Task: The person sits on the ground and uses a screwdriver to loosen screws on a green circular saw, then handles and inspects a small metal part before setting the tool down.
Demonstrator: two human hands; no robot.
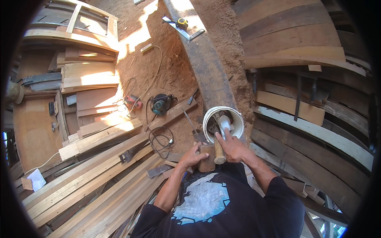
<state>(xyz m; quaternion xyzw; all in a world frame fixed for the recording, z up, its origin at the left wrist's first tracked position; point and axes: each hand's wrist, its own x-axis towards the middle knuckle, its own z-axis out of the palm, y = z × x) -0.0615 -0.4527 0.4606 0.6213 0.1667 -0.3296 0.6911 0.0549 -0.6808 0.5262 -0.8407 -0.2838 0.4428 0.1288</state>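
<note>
A white bucket (239, 135) stands in front of me with several tools in it. My right hand (234, 148) is at its near rim, thumb and forefinger against a silvery-white object (225, 122) inside; the other fingers are hidden. A wooden handle (219, 150) with a rounded butt leans out of the bucket toward me, just left of that hand. My left hand (192, 156) is closed around a brown wooden block (206, 159) close to my body. The block's far side is partly hidden.
A long dark plank (206, 67) runs away from the bucket, bearing a metal square (196, 34) and a yellow tape measure (182, 22). Left of it on sawdust lie a dark green power tool (160, 104), a red one (133, 102) and cords. Stacked boards (91, 174) line both sides.
</note>
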